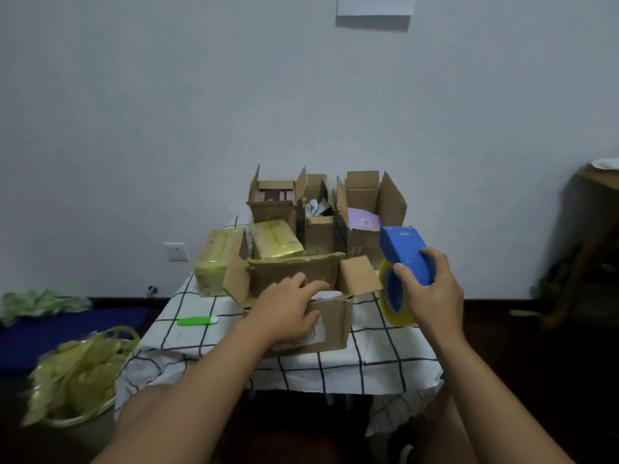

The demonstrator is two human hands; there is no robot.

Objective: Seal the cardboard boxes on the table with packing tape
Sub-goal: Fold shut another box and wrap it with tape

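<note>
While the left hand (288,311) lies flat, fingers released, on the open cardboard box (330,321), a blue tape dispenser (403,259) is gripped by the right hand (432,289) just beside the box's right flap.

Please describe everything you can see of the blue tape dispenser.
The tape dispenser has a blue body that looks like plastic, and it carries a roll of yellowish tape on a blue hub at its lower end. The right hand grips it in the air, tilted, above the table's right side. It is beside the nearest open box; whether they touch cannot be told.
</note>
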